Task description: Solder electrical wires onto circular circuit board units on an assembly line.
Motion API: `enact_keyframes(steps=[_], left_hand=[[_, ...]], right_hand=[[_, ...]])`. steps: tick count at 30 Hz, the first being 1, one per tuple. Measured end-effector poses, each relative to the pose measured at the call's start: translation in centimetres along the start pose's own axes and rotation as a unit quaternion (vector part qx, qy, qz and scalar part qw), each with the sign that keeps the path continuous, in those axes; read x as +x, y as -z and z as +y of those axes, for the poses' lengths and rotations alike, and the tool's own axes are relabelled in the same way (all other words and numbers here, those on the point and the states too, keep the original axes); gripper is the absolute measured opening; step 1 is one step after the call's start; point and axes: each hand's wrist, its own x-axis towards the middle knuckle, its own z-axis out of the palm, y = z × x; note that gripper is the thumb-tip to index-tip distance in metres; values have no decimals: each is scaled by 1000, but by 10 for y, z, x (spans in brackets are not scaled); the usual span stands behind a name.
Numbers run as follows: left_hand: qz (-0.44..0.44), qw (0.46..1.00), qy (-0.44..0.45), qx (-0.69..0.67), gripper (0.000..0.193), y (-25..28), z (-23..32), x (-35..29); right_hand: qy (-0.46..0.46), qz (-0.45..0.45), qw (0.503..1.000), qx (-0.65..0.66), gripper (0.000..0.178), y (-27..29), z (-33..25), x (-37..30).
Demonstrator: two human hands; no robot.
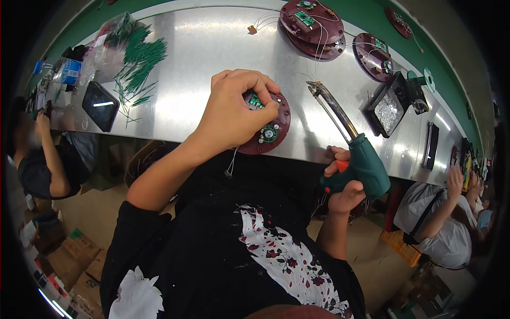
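Observation:
On the table's near edge lies a round maroon disc (282,118) carrying green circuit boards and thin wires. My left hand (236,103) arches over it, thumb and forefinger pinched together above its right part. Whatever is between those fingertips is too small to make out. The hand hides much of the disc's left side. My right hand (342,199) grips a green soldering gun (370,166) with an orange trigger, its metal tip pointing up and left, apart from the disc. Loose wires (229,169) hang off the disc's lower edge.
Similar discs (312,26) are stacked at the back, with another disc (374,56) beside them. Green wires (142,58), a phone (100,106) and a bottle (69,71) lie left. A black tray (390,109) and solder spool (429,80) stand right. People sit on both sides.

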Motion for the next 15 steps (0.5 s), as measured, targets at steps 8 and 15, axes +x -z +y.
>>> enact_keyframes(steps=[8,15], left_hand=[[-21,999,-26,7,15,12,4,1],[-48,955,-172,236,70,43,44,-15]], right_hand=[[15,29,999,-15,85,-7,1,-1],[28,48,998,-2,84,-3,1,-3]])
